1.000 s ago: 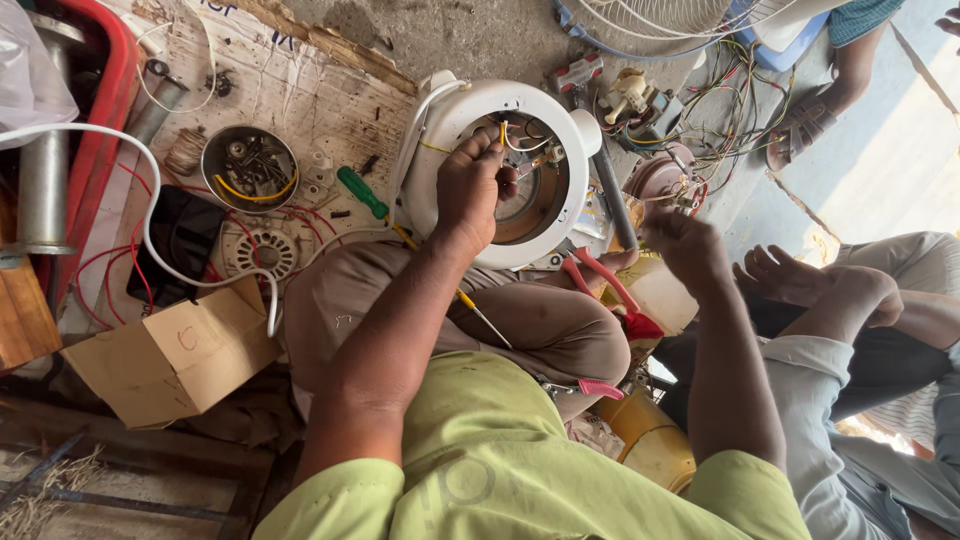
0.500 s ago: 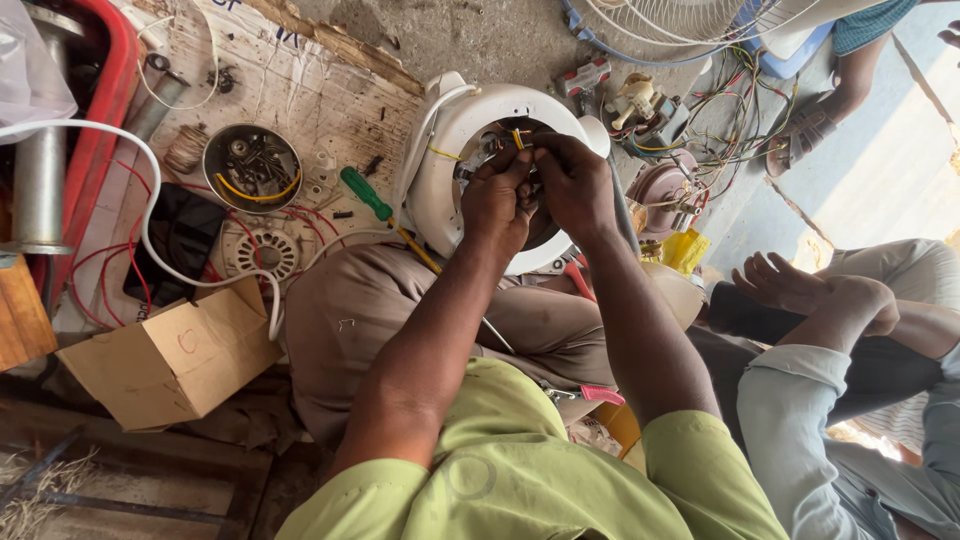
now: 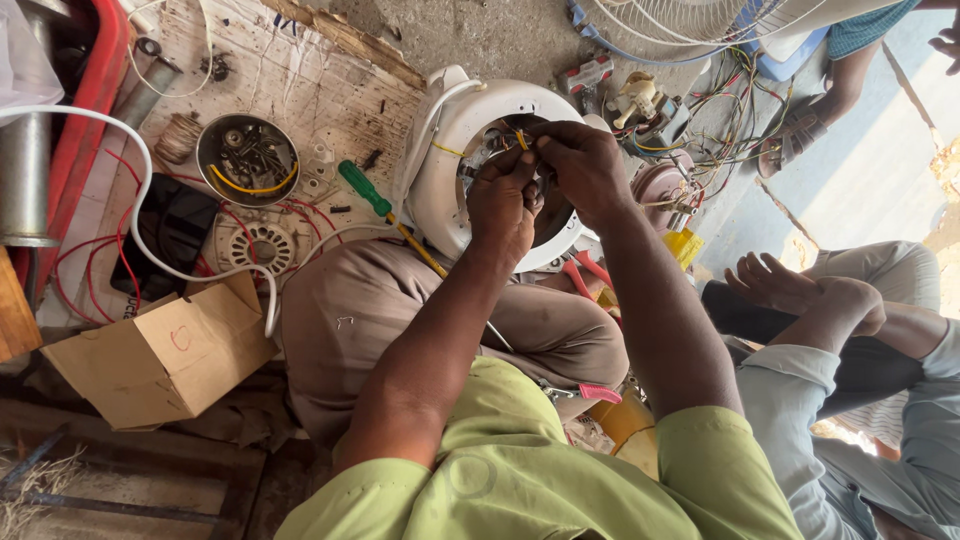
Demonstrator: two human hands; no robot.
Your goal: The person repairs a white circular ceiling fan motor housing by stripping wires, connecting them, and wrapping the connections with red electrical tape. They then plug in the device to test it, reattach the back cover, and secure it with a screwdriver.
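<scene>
Nearest the camera, the person's green shirt [image 3: 520,470] fills the bottom of the view, with both bare forearms reaching away over a bent knee in brown trousers [image 3: 400,310]. To the near left lies an open cardboard box [image 3: 160,360] on the floor, and to the right a second person's crossed legs and feet [image 3: 800,300] rest just beside the worker. Farther out, the left hand [image 3: 505,205] and the right hand [image 3: 585,165] meet over the round opening of a white circular housing [image 3: 440,170] that leans against the knee. The fingers [image 3: 530,160] of both hands are pinched close together on thin wires [image 3: 522,140] at the far rim of the opening; just which strand each hand grips is too small to tell. A green-handled screwdriver [image 3: 365,190] lies just left of the housing, its shaft running under the left wrist. Left of it sit a round metal bowl [image 3: 210,150] of small parts and a black case [image 3: 175,225], with a white cable [image 3: 120,180] looping around them. Far right, a tangle of coloured wiring [image 3: 720,110] spreads over the ground.
</scene>
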